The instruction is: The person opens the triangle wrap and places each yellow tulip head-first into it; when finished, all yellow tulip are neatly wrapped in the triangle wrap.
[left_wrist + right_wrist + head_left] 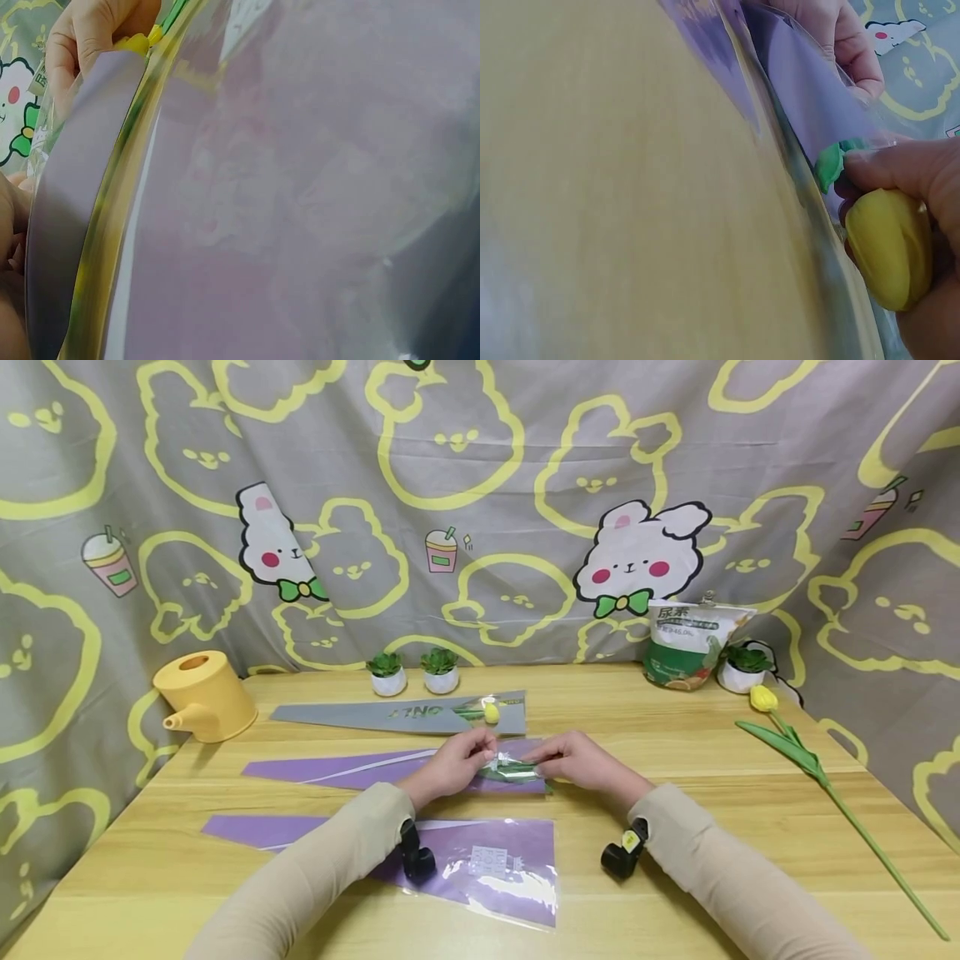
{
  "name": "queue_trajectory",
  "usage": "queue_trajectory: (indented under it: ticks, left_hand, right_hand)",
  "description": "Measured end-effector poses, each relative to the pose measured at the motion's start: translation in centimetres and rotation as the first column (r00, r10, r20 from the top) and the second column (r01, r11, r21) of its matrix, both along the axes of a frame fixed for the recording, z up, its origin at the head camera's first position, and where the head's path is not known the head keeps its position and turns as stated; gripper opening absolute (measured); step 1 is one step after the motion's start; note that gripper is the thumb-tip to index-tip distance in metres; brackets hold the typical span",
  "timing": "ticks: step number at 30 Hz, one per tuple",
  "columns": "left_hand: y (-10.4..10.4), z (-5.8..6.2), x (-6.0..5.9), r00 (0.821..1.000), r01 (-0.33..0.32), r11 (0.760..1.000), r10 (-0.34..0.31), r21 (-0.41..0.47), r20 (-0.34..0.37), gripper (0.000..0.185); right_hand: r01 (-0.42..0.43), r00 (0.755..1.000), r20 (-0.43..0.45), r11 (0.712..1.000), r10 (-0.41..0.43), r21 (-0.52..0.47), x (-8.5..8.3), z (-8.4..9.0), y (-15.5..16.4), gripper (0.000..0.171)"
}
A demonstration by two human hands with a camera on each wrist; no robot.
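In the head view my left hand (453, 764) pinches the clear film at the wide end of the middle purple flower sleeve (337, 769). My right hand (581, 764) grips a tulip at this wide end; its green stem and leaves (513, 770) show through the film. The right wrist view has the yellow tulip bloom (889, 247) against my right palm and a green leaf tip (829, 166) at the fingertips. Nearer me lies another purple sleeve (525, 847). Behind is a grey sleeve (352, 715) with a yellow tulip (491, 712) inside.
A loose yellow tulip (825, 777) lies at the right. The yellow watering can (213, 697) stands at the left. Two potted succulents (387, 675) sit at the back. A clipped white-and-green bag (684, 647) and another potted succulent (744, 668) stand at the back right.
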State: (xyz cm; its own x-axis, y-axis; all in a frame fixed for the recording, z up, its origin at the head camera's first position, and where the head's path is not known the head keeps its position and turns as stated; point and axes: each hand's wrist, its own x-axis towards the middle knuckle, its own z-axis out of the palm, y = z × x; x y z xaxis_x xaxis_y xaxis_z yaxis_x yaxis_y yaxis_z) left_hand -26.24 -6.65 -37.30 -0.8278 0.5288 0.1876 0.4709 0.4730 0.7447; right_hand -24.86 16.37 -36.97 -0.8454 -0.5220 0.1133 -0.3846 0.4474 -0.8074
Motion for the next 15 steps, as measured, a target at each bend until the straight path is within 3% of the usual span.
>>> queue_trajectory:
  ticks: [9, 15]
  left_hand:
    - [-0.08, -0.09, 0.02, 1.0, -0.006, 1.0, 0.006, 0.003, -0.007, 0.008]
    - [-0.15, -0.22, -0.07, 0.999, 0.023, 1.0, -0.023, -0.003, -0.025, 0.009]
  right_hand:
    - [0.078, 0.997, 0.019, 0.997, -0.078, 0.006, -0.18, -0.22, -0.58, 0.019]
    - [0.098, 0.994, 0.05, 0.995, -0.097, -0.029, -0.28, -0.45, -0.45, 0.021]
